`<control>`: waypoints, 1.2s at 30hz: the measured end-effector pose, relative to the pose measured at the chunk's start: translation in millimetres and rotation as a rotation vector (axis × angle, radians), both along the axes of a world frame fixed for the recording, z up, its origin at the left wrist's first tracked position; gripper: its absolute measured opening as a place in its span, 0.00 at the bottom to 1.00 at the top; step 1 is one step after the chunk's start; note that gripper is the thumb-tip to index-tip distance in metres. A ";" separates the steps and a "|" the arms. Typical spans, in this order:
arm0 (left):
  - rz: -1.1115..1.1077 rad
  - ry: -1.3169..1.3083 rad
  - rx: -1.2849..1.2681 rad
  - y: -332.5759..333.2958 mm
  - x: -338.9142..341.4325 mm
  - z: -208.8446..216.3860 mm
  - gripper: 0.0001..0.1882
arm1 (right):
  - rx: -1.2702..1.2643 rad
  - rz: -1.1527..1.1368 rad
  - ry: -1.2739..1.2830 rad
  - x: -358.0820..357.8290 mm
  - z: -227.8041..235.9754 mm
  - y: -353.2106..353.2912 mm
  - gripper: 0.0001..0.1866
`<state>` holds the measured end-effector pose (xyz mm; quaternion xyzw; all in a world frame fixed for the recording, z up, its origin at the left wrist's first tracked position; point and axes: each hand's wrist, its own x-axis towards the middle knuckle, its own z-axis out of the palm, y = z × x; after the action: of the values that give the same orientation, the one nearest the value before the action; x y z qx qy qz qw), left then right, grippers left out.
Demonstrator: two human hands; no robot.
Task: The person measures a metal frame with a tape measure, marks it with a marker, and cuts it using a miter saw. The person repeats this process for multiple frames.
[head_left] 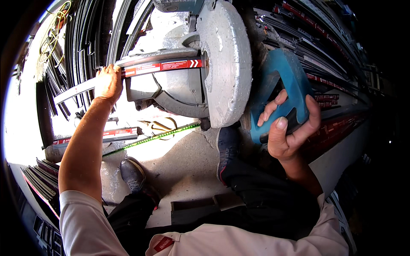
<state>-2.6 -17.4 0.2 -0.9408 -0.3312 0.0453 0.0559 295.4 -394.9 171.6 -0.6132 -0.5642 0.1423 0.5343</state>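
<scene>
Two-handed, works at a grey saw (183, 91) over a concrete floor (183, 175), glaring bright at left, nearly black at far right. Has long dark strips (81, 47) ranked at upper left and red-marked lengths (318, 81) stacked at right. Grips a red-labelled profile (181, 65) on the saw with the left hand (109, 85), fingers closed over it, leaving a pale length out to the left. Shows its right end at the round guard (226, 64), well apart from those fingers. Curls the right hand (282, 145) loosely through the teal handle (294, 81), with thumb and index finger spread. Meets scissors (160, 126) and a green measuring strip (153, 138) just below the saw. Offers room between the left shoe (132, 174) and right shoe (227, 147); narrows at lower left beside another stack (40, 183).
</scene>
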 end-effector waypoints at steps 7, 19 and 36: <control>-0.004 0.023 -0.002 1.2 -0.5 0.6 0.06 | 0.080 -0.014 0.016 -2.9 -4.7 4.0 0.35; -0.007 -0.007 -0.022 1.8 -0.2 0.6 0.07 | 0.033 0.005 -0.091 -5.3 -17.4 -6.4 0.35; 0.011 -0.040 -0.081 -12.2 -48.8 36.3 0.17 | -0.041 -0.077 -0.012 11.4 50.3 30.1 0.35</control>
<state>-51.4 -29.6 36.5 -0.9412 -0.3352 0.0404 0.0107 306.9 -364.8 221.9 -0.6462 -0.5404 0.1297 0.5231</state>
